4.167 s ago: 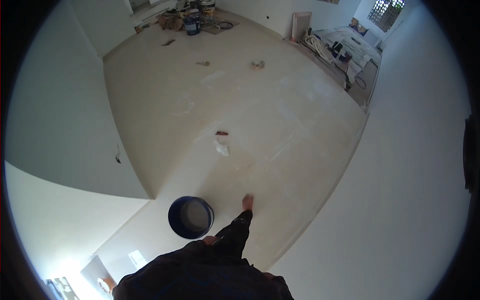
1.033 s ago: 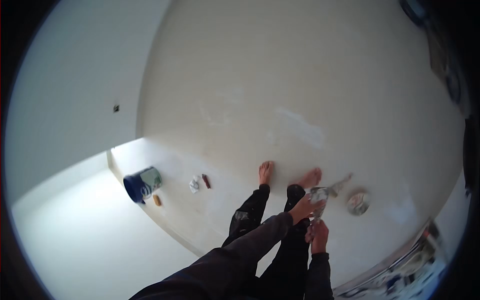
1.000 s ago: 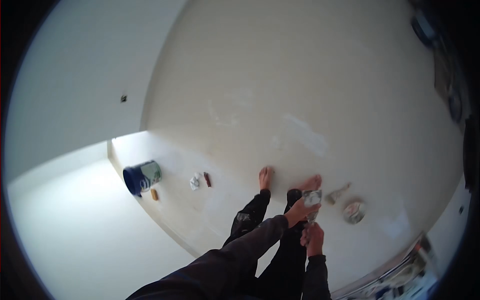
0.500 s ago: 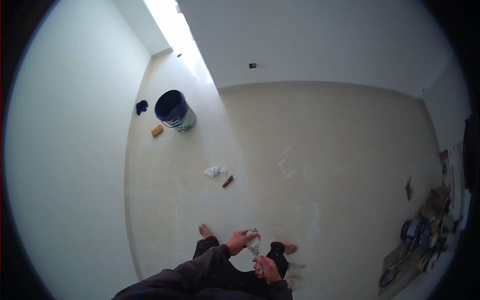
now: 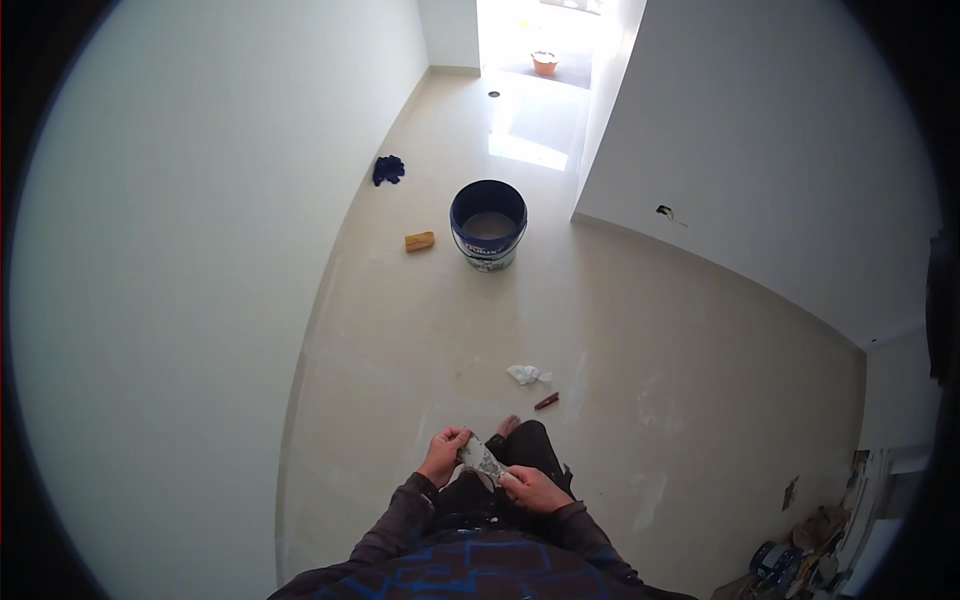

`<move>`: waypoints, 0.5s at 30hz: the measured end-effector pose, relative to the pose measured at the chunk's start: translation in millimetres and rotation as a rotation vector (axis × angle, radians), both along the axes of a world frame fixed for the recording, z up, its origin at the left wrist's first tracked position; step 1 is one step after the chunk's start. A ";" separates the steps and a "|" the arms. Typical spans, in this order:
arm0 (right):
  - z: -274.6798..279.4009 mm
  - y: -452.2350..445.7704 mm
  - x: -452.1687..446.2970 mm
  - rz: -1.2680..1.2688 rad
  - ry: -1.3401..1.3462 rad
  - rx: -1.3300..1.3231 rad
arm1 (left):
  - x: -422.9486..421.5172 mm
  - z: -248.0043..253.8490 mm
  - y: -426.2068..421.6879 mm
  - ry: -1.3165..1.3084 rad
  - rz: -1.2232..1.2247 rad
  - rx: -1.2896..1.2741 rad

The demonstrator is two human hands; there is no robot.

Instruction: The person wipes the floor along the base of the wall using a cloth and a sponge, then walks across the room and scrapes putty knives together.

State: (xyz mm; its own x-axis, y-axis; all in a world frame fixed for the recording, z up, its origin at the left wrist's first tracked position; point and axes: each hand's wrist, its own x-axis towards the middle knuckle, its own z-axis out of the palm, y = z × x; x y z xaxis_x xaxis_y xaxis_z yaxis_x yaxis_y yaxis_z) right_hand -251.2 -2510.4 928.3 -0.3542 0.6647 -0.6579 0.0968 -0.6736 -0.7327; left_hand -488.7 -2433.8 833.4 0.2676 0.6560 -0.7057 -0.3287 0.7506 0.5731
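Note:
A putty knife [image 5: 482,458] with a blade smeared in grey and white filler is held in front of my lap. My right hand [image 5: 535,490] is closed around its handle end, which the fingers mostly hide. At the blade's far end, my left hand [image 5: 443,457] pinches the edge. Just past my foot lie a dark red, narrow object [image 5: 547,401] and a crumpled white wrapper or rag [image 5: 527,375] on the floor.
A dark blue bucket [image 5: 488,245] holding greyish liquid stands ahead. Left of it are a yellow-brown block [image 5: 419,241] and a dark blue cloth [image 5: 388,170] near the wall. Tools and a tub [image 5: 772,560] are heaped at lower right. An orange pot [image 5: 544,63] sits beyond the bright doorway.
My view has swung left, bringing the doorway into sight and shifting the bucket toward the middle. The putty knife's blade now slants more to the left, with both hands still on it.

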 end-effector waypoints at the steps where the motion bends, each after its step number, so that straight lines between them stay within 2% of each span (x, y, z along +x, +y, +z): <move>1: 1.7 27.3 1.2 0.018 -0.035 0.023 | 1.3 -0.4 26.5 -0.035 0.019 -0.026; 6: -20.7 181.9 -3.3 0.052 0.031 -0.045 | -13.8 -15.6 180.9 0.038 -0.034 -0.005; 10: -64.2 359.6 -7.4 0.221 0.164 -0.171 | -24.2 -34.3 323.7 0.176 0.127 -0.059; 11: -88.1 412.7 -6.7 0.294 0.126 -0.047 | -35.3 -42.3 347.2 0.224 0.172 -0.134; 12: -104.9 434.2 -6.7 0.349 0.109 0.013 | -45.9 -47.1 371.2 0.204 0.114 -0.120; 15: -84.6 556.0 23.1 0.311 0.058 -0.053 | -19.3 -47.0 493.8 0.211 0.050 -0.113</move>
